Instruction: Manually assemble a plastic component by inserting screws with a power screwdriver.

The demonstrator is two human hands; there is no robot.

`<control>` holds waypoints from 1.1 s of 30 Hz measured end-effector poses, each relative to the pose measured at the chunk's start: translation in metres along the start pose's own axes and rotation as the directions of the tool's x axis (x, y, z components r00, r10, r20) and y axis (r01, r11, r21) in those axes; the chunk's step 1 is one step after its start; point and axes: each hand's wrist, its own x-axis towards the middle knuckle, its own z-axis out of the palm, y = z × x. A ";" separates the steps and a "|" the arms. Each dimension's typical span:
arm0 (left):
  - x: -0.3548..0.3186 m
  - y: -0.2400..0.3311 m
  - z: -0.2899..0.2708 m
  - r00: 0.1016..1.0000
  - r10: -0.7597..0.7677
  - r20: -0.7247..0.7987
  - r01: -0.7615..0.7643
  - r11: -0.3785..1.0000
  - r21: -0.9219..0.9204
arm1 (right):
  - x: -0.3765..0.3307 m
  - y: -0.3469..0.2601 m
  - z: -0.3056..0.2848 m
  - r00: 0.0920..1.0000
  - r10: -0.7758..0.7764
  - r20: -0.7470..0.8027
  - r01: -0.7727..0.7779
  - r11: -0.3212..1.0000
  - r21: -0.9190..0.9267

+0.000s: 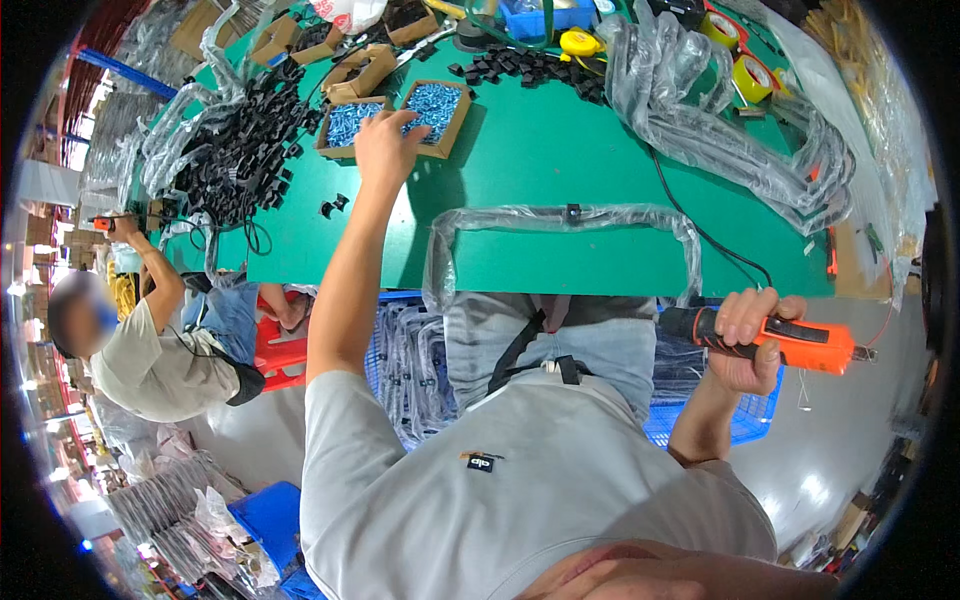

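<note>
My left hand (388,148) reaches to the far side of the green table, over a cardboard box of blue screws (434,104). Its thumb and fingertips are apart at the screws, and I see none held clear of the pile. A second box of blue screws (347,122) stands beside it. In my right hand (745,335), off the table's front edge, is an orange and black electric screwdriver (808,344), its tip pointing right. A bent tube frame in clear plastic wrap (500,217) lies at the near edge, with a black clip (573,213) on its long side.
Loose black clips (235,150) are heaped at left, more (530,68) at the back. Wrapped tubes (700,135) pile up at right beside yellow tape rolls (752,78). A black cable (685,210) crosses the table. Blue baskets (755,415) sit below. A co-worker (165,360) sits at left.
</note>
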 end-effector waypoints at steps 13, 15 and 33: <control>0.027 0.004 -0.004 0.977 -0.052 0.207 0.089 0.981 -0.172 | 0.003 0.013 0.043 0.994 0.055 0.094 -0.058 0.998 0.030; 0.016 0.017 -0.009 0.990 -0.100 0.102 0.129 0.934 -0.334 | 0.006 0.015 0.044 0.995 0.030 0.095 -0.032 0.999 0.028; -0.123 0.197 -0.062 0.884 0.160 0.440 0.457 -0.087 -0.885 | 0.031 0.013 0.041 0.977 -0.202 0.067 0.190 0.970 0.151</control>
